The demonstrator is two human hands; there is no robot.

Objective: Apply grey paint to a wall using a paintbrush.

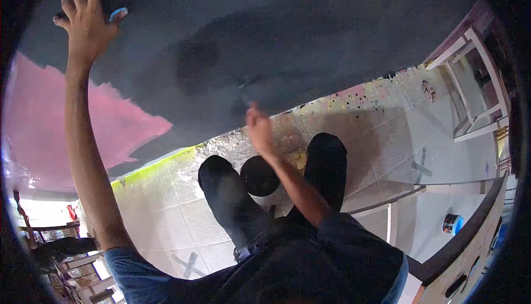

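In front of me rises a wall (332, 33) coated in dark grey paint, with a ragged pink patch (121, 124) at its left. High on the left, my left hand (88, 25) lies against the dark paint with fingers spread; a small blue curved thing (118, 13) shows by its thumb. Low on the wall, near its bottom edge, is my right hand (260, 130), blurred, its fingers curled. A faint pale streak shows just beyond the fingertips, but what the hand holds cannot be made out. Between my knees stands a round container (260, 176), dark on top.
Paint splatters mark the tiled floor (381, 155) along the wall's base, with a yellow-green strip at left. A white wooden frame (470, 83) stands at the right. Farther down lie a blue-topped tin (453, 224) and a dark-edged board (464, 237). Wooden furniture (83, 265) fills the lower left.
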